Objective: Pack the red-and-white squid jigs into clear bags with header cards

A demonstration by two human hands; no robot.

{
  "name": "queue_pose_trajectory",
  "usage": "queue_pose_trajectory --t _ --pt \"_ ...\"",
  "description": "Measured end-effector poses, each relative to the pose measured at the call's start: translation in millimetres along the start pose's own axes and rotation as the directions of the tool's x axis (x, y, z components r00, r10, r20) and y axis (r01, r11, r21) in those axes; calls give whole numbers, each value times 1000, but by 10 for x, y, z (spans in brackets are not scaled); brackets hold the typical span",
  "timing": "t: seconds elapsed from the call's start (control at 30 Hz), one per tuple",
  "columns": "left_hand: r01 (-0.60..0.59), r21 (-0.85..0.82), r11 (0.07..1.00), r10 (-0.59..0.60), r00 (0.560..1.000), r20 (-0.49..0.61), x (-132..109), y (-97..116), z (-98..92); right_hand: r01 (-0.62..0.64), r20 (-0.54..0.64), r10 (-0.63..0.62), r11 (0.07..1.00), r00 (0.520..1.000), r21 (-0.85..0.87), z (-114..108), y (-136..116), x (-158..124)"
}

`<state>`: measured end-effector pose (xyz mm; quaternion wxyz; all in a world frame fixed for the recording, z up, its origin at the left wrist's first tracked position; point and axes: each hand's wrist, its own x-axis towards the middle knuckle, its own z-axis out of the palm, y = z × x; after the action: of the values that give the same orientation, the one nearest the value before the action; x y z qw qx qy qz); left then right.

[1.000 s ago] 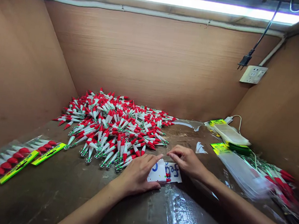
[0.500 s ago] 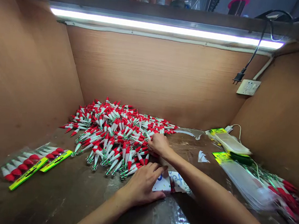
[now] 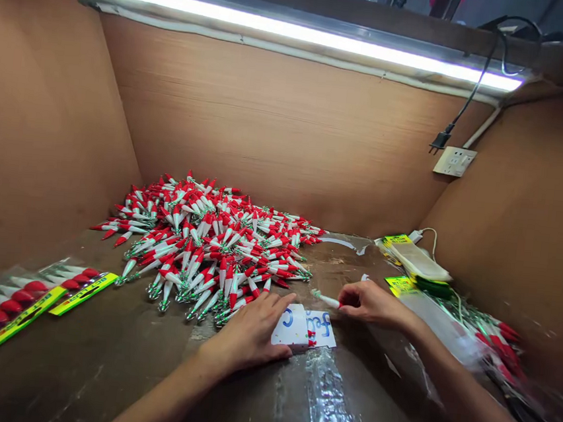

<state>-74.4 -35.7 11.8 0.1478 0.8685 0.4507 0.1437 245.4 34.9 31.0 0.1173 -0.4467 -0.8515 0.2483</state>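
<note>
My left hand [image 3: 252, 331] holds a white paper-covered piece with blue lettering [image 3: 291, 326] on the table, thumb along its near edge and fingers at its far edge. Pinched in my right hand [image 3: 372, 304] is a single red-and-white squid jig [image 3: 327, 299], its green-tinted hook end pointing left, just beyond the paper-covered piece. Behind my left hand spreads a large pile of the same jigs [image 3: 220, 231], with red tips, white bodies and metal hooks.
Two clear packs of jigs with yellow header cards [image 3: 27, 316] lie at left. On the right are clear bags with yellow headers [image 3: 416, 257] and more jigs [image 3: 493, 337]. A black plug [image 3: 440, 141] hangs near a wall socket [image 3: 454, 161]. Clear tape [image 3: 333, 402] covers part of the table.
My right hand has drawn back from the pile's edge to the right, now with a squid jig in it. My left hand stays at the paper-covered piece. The view has shifted slightly.
</note>
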Motion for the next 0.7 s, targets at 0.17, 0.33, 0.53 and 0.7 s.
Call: queue_pose_trajectory --t 0.17,0.33,0.53,0.7 --pt "-20 14 1000 20 1000 -14 55 -2 37 112 2 -113 985 994 -132 299 -137 -25" --pt "-39 43 998 41 998 -42 74 -58 97 255 -120 -288 938 950 -234 642 -398 109" --pt "-46 44 998 48 997 -52 55 -72 154 367 -67 -368 930 927 -27 493 -324 104" --pt "-41 83 996 47 997 -69 36 -39 172 223 -334 -230 973 914 -60 299 -455 562"
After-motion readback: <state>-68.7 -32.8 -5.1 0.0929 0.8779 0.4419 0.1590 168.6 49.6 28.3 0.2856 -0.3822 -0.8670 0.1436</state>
